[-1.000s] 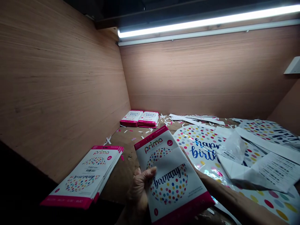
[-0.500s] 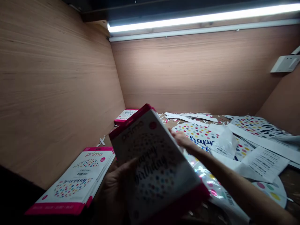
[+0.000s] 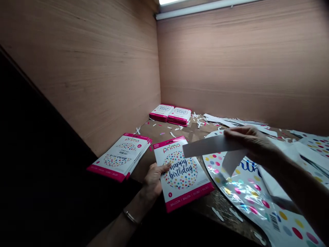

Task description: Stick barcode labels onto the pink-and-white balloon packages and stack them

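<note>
At a wood-walled work bay, seen from the head camera, a left hand pinches a flat white packet with bright-pink ends and a dotted "happy birthday" print by its left edge, thumb on the face, fingers hidden behind. The packet lies tilted near the front of the brown work surface; whether it touches that surface cannot be told. Opposite, a right hand pinches a long white paper strip between thumb and fingertips, its free end crossing in front of the packet's upper right corner, contact unclear. Good handling here would seem to call for a light, steady left thumb near the edge, leaving the printed face uncreased, and for carrying the strip clear of that corner so it does not snag. Beneath the right arm spreads a shiny white sheet with multicoloured dots, probably best spared any dragging paper. White paper scraps litter the front edge and could slip under a packet. At left sits a slightly fanned pile of matching pink-and-white packets, which likely needs squaring; two neater pink-edged stacks stand side by side in the far corner.
</note>
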Motion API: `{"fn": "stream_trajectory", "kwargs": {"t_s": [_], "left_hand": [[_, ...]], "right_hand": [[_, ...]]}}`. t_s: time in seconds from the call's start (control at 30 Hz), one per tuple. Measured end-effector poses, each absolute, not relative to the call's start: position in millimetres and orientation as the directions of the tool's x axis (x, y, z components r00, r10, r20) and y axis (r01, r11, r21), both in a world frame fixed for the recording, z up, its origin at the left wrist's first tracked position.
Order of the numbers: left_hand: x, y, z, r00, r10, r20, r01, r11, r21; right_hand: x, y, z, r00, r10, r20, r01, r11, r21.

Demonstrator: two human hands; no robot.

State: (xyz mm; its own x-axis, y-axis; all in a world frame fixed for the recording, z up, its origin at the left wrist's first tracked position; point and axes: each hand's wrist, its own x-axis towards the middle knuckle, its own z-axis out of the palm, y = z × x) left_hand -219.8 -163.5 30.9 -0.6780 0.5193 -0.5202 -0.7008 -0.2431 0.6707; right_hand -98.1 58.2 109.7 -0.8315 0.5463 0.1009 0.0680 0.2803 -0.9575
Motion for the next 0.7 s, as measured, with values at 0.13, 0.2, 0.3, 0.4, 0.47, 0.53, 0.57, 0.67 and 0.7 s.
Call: {"fn": "stream_trajectory", "kwargs": {"t_s": [0.13,0.2,0.3,0.4,0.47,0.53,0.57,0.67,0.7], "left_hand": [[-219,-166,26,-0.692,0.531,-0.489,-0.683,-0.262,0.682],[-221,-170,24,-0.698,0.529,-0.482,-0.677,-0.267,0.686],[-223,-175,23,-0.704,0.532,-0.470,-0.671,-0.279,0.687],[-224,-176,20,-0.707,0.539,-0.457,-0.664,-0.284,0.692],[-225,-176,18,-0.708,0.543,-0.452,-0.660,-0.280,0.697],[-225,-176,17,-0.705,0.549,-0.448,-0.660,-0.277,0.698],[-225,-175,17,-0.705,0.551,-0.446,-0.659,-0.277,0.699],[-225,-176,17,-0.706,0.545,-0.452,-0.660,-0.275,0.699],[-225,-176,17,-0.705,0.543,-0.456,-0.662,-0.276,0.697]], "right_hand": [[-117,51,74,-0.926,0.369,-0.084,0.210,0.317,-0.925],[-121,54,60,-0.931,0.359,-0.057,0.219,0.429,-0.876],[-122,58,50,-0.937,0.350,-0.026,0.226,0.543,-0.809],[-123,57,50,-0.943,0.332,-0.010,0.222,0.608,-0.762],[-125,54,51,-0.946,0.323,0.012,0.213,0.649,-0.730],[-128,50,51,-0.950,0.313,0.021,0.207,0.676,-0.707],[-130,48,51,-0.951,0.308,0.026,0.202,0.684,-0.701],[-133,45,49,-0.957,0.286,0.043,0.176,0.694,-0.698],[-133,45,49,-0.959,0.279,0.051,0.166,0.697,-0.698]]}}
